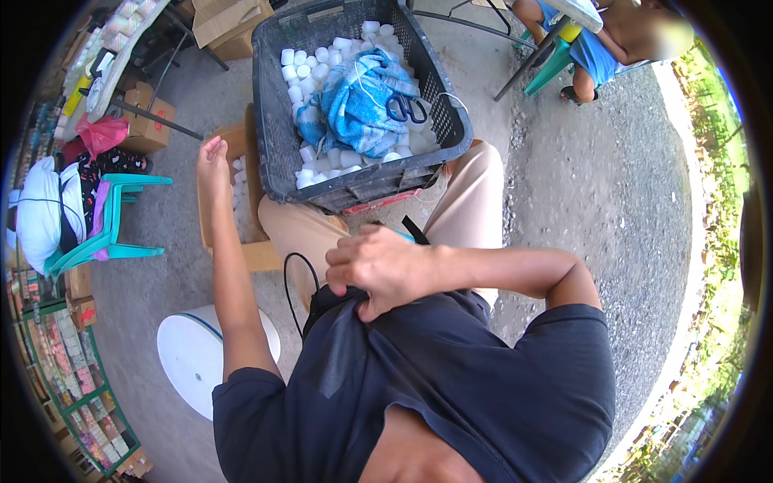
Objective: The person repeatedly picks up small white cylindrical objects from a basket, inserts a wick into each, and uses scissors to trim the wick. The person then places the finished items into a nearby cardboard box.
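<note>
My right hand (385, 266) is bent across my waist, its thumb and fingers closed on the front of my black T-shirt (451, 354). My left hand (212, 165) is stretched forward beside an open cardboard box (262, 256), fingers extended and nothing visible in them. White pieces (241, 189) lie inside that box. Directly ahead, a black plastic crate (274, 153) holds many short white cylinders (304, 72). On top of them rests a bunched blue patterned cloth (358, 101), with dark-handled scissors (408, 109) at its right side.
A white round tub (189, 354) stands at my left. Farther left are a green plastic chair (113, 233) with clothes, a table (121, 68) and cardboard boxes (147, 117). A person (592, 60) sits at the far right near another table (576, 11). A black cable (287, 282) loops beside my lap.
</note>
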